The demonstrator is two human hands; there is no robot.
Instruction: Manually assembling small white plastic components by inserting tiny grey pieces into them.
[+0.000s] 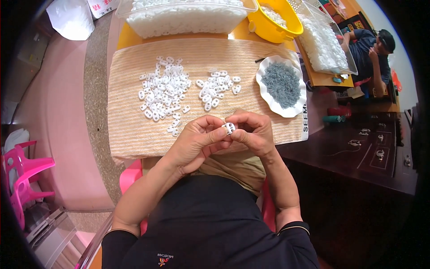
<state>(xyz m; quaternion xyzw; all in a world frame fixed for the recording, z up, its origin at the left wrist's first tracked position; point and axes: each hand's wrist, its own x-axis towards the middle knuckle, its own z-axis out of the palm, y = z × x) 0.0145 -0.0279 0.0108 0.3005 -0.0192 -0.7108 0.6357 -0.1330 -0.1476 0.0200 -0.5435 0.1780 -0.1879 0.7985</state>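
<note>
I had both hands pinched on one small white plastic piece point(229, 128), left hand point(195, 142) and right hand point(252, 131) meeting above the towel-covered tabletop point(134, 130), apparently mid-assembly, so I judged the next move needed a steady fingertip press.

We see a yellow bench point(127, 38) nearly covered by a beige striped cloth point(130, 116). On the cloth lie a larger heap of small white plastic pieces point(162, 92), a smaller heap point(217, 87) just beside it, and a white scalloped dish point(268, 96) of grey bits. Behind the cloth stand a clear tub point(188, 18) of white pieces, a yellow bowl point(268, 27) and a second clear tub point(324, 45).
</note>
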